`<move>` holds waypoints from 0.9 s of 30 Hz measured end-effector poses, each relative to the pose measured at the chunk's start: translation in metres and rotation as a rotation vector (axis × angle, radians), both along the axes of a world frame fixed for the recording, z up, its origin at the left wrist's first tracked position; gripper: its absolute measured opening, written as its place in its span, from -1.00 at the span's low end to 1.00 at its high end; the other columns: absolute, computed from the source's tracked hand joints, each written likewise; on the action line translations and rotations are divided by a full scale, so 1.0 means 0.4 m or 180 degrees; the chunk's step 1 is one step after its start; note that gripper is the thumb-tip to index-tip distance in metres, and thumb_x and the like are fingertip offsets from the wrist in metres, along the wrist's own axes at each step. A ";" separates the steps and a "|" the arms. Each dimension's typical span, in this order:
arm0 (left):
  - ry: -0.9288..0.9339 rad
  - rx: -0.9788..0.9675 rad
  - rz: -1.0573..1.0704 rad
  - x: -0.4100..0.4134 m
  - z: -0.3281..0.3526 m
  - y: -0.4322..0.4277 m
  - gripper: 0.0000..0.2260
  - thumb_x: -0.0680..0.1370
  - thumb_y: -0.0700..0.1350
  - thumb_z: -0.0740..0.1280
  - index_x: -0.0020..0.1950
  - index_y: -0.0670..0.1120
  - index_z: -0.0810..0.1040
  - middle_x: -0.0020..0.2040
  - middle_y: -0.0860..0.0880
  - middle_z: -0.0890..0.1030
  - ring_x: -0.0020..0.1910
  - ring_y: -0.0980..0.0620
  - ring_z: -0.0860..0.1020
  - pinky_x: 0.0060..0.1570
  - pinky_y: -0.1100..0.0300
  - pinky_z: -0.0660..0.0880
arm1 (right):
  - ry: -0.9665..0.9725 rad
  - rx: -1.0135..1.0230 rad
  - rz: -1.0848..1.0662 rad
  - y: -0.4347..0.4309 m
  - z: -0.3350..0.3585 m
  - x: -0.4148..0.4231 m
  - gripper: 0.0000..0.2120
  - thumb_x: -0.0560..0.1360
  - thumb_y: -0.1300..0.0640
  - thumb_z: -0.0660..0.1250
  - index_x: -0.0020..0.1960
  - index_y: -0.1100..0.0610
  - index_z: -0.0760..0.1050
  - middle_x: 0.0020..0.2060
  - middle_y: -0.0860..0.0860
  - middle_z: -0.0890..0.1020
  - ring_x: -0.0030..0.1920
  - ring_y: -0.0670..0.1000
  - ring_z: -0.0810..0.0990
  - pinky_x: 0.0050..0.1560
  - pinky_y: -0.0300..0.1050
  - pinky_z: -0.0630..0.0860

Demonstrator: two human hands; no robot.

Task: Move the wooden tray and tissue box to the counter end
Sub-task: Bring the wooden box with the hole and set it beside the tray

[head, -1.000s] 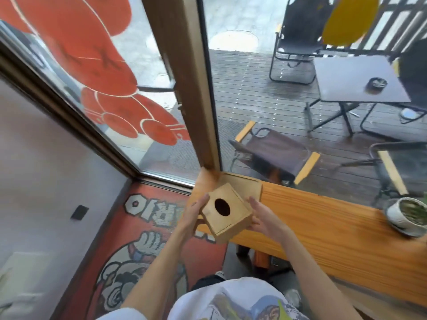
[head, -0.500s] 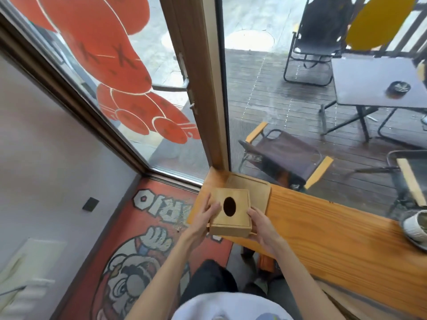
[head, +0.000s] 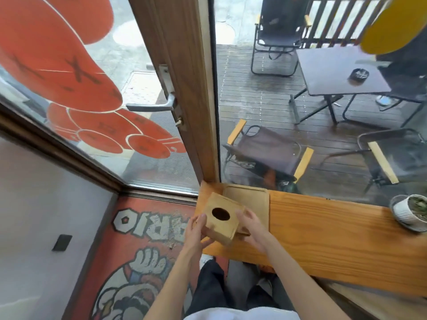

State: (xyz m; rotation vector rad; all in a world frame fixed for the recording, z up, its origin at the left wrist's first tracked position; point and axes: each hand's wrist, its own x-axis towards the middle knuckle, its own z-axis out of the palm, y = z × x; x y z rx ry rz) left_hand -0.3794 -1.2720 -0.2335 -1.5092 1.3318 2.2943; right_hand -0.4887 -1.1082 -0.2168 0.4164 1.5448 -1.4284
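A square wooden tissue box (head: 220, 219) with a dark oval hole in its top is held between both my hands over the left end of the wooden counter (head: 335, 236). My left hand (head: 196, 229) grips its left side and near corner; my right hand (head: 250, 224) holds its right side. The box is turned at an angle and overlaps the near left part of the flat wooden tray (head: 253, 200), which lies on the counter end against the window frame. Whether the box rests on the tray or hangs just above it is unclear.
A white potted plant (head: 410, 212) stands on the counter at the far right. A wooden door frame (head: 184, 88) with a metal handle (head: 152, 107) rises behind the counter end. Beyond the glass are folding chairs and a dark table. A red cartoon mat (head: 138, 250) covers the floor below.
The box has rotated from a tilted diamond pose to squared up, then to a new angle over the tray's near left corner. Both hands stayed on it. The camera moved closer.
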 end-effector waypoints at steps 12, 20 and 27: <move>0.0072 0.0121 -0.0416 -0.090 -0.204 -0.268 -0.63 0.45 0.10 0.30 0.20 -0.01 0.58 0.00 -0.06 0.65 -0.03 0.00 0.53 -0.06 0.12 0.41 | 0.0707 0.0597 0.0266 -0.329 -0.196 -0.008 -0.44 0.61 -0.05 0.22 0.56 0.03 0.22 0.46 -0.06 0.43 0.46 0.01 0.38 0.47 0.06 0.33; 0.0123 -0.0055 -0.1076 -0.152 -0.305 -0.285 -0.46 0.43 0.08 0.24 0.44 0.18 0.40 0.29 -0.05 0.60 0.31 -0.11 0.49 0.46 -0.17 0.26 | 0.0850 0.0860 0.0119 -0.332 -0.252 -0.070 -0.44 0.63 0.03 0.21 0.58 0.02 0.13 0.49 -0.05 0.36 0.50 0.02 0.31 0.51 0.01 0.26; 0.0126 -0.0193 -0.1592 -0.186 -0.285 -0.312 -0.30 0.45 0.20 0.30 0.55 0.10 0.18 0.48 -0.03 0.39 0.46 -0.08 0.37 0.52 -0.12 0.20 | 0.0779 0.0884 0.0288 -0.294 -0.257 -0.089 -0.36 0.59 -0.12 0.24 0.59 0.00 0.12 0.54 -0.02 0.30 0.52 0.03 0.28 0.51 0.02 0.26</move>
